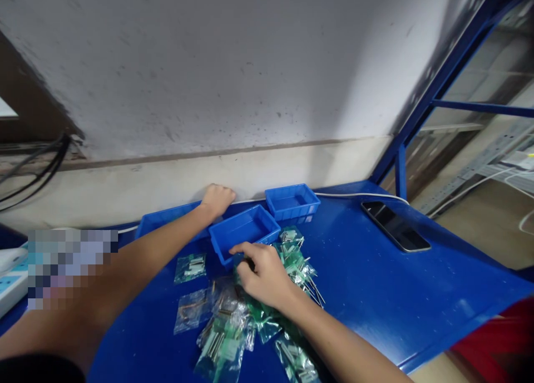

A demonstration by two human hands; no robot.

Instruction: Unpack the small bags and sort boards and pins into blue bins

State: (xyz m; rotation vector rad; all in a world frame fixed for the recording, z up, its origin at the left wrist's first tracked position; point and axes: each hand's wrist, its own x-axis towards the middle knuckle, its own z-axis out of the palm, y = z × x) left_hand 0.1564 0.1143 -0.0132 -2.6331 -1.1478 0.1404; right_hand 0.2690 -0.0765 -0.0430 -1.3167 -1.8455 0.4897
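Forearms fill the bottom of the view, both reaching away from the camera over a blue surface set against a pale wall. Blue rack frame rising at the surface's right back corner.

Three blue trays at the back, no contents visible in any: long tray far left along the wall, partly covered by the left arm; middle tray turned at an angle, nearest; small tray behind and right of it, just beside.

Heap of clear bags with green labels spread in front of the middle tray, metal pins visible inside, some bags overlapping, a few reaching the near edge. One single bag lying apart, left of the middle tray.

Dark phone flat, screen up, well right of the trays, near a white cable running along the back edge.

Left hand fingers curled together, resting on the far rim of the long tray against the wall, nothing held as far as visible.

Right hand palm down on top of the heap, just in front of the middle tray's near corner, fingertips pinched together over a bag; cannot tell whether a bag is actually gripped.

White device with coloured keys at far left edge, partly blurred.
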